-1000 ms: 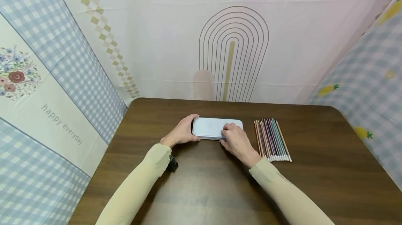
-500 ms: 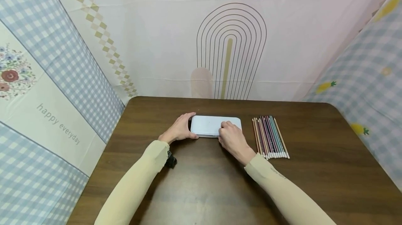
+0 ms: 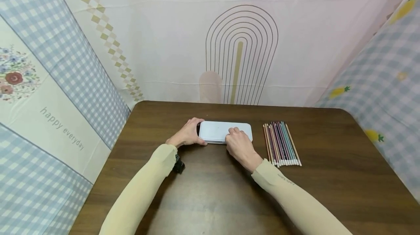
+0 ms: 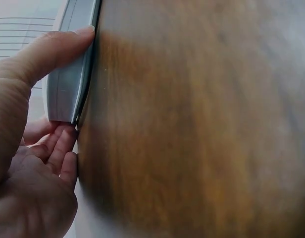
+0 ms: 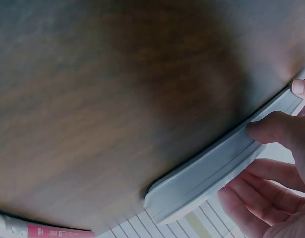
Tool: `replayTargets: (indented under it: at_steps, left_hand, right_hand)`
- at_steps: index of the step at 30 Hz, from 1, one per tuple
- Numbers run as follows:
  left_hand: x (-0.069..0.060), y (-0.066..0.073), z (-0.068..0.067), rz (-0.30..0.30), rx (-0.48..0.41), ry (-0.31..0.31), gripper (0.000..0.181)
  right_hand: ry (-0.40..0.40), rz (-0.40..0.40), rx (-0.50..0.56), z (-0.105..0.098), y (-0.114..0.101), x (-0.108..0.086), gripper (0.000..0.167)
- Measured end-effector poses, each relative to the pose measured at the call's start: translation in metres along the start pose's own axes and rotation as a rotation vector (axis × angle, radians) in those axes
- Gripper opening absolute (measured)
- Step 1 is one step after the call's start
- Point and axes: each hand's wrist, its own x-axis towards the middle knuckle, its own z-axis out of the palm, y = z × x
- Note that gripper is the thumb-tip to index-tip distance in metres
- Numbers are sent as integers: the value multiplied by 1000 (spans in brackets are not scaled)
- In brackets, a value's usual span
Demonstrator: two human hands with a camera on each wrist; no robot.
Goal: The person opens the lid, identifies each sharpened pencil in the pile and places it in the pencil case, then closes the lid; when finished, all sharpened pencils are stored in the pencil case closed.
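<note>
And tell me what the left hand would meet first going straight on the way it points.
The left hand would meet the case first, at its left end. The thumb lies against its side; the gap left before the palm is hard to judge.

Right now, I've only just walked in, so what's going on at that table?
Someone is handling a white case on the wooden table. Their left hand grips its left end. Their right hand is at the near edge, toward the right end, with the thumb against the side and the fingers curled over the top. The case looks shut. A row of pencils lies on the table to its right, with neither hand holding any.
</note>
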Motion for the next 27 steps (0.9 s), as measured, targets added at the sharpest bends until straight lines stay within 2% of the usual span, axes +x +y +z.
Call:
replayTargets:
  at_steps: [4,10,19,27]
  left_hand:
    - [1,-2,1,-2,-12,10,97]
    - [4,-1,2,5,26,25,96]
    - [6,3,-2,5,80,11,95]
    - [5,3,-3,11,100,4,93]
  right_hand:
    - [-8,0,-24,1,-2,1,20]
    - [-13,1,-82,4,-3,3,20]
    - [64,-50,-172,7,-3,3,16]
    - [78,-73,-174,10,-3,1,16]
